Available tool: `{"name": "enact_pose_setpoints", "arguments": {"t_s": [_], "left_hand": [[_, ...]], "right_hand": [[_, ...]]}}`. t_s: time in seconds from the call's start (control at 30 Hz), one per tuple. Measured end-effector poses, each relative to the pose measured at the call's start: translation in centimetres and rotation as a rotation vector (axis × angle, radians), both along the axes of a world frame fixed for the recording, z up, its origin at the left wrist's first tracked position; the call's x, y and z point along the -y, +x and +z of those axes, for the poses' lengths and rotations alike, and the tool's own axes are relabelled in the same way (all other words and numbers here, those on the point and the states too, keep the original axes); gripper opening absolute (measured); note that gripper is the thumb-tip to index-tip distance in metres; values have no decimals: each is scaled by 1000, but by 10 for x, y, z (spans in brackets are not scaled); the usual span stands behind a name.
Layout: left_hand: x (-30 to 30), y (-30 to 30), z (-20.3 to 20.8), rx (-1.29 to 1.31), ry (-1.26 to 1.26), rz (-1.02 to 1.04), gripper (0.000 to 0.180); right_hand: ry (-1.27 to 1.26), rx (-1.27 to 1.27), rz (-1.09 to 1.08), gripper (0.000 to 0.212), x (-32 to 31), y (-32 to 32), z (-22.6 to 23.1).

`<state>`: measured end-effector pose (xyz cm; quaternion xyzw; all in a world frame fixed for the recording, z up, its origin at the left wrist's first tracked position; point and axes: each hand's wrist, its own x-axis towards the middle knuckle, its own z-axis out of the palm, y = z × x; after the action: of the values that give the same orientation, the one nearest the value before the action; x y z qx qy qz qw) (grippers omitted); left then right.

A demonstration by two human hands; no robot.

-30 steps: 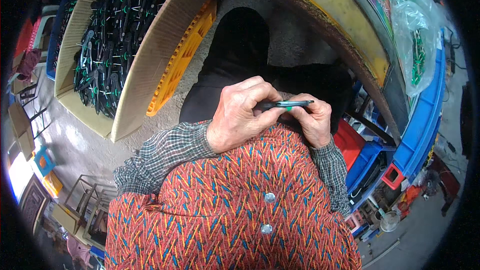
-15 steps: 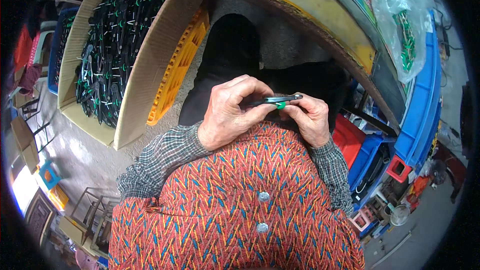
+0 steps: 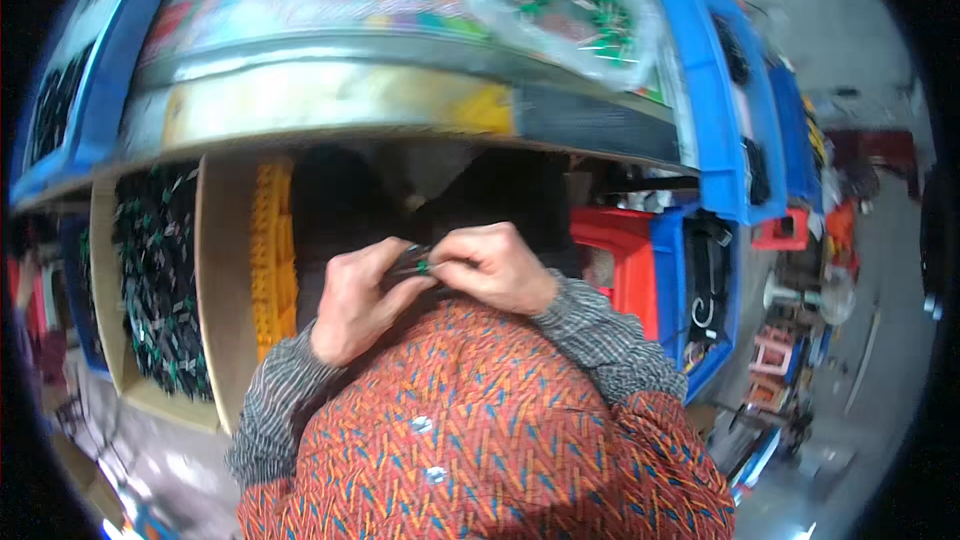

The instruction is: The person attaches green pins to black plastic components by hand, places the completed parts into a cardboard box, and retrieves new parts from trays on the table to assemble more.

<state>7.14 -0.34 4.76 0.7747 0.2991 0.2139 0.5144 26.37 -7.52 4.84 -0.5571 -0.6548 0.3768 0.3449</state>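
Note:
In front of my patterned apron, both hands meet over a small slim black part with a bright green piece on it. My left hand pinches the part's left end between thumb and fingers. From the other side my right hand is closed, thumb and fingertips at the green piece. The fingers cover most of the part, and motion blurs it.
A worktop edge spans beyond my hands, with a clear bag of green pieces on it. At left stand a cardboard box of similar black parts and a yellow crate. Red and blue bins are at right.
The view has swung right, so the worktop lies straight across ahead. My hands appear lower and further left in it, still together at the black part, which is now more hidden.

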Motion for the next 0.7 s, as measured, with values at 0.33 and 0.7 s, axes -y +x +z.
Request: {"name": "enact_pose_setpoints", "arguments": {"t_s": [0.33,0.7], "left_hand": [[7,22,15,21,-102,-94,19],[13,33,11,53,38,-96,19]], "right_hand": [[-26,1,-17,13,19,24,18],[278,576,-639,11,63,148,125]]}}
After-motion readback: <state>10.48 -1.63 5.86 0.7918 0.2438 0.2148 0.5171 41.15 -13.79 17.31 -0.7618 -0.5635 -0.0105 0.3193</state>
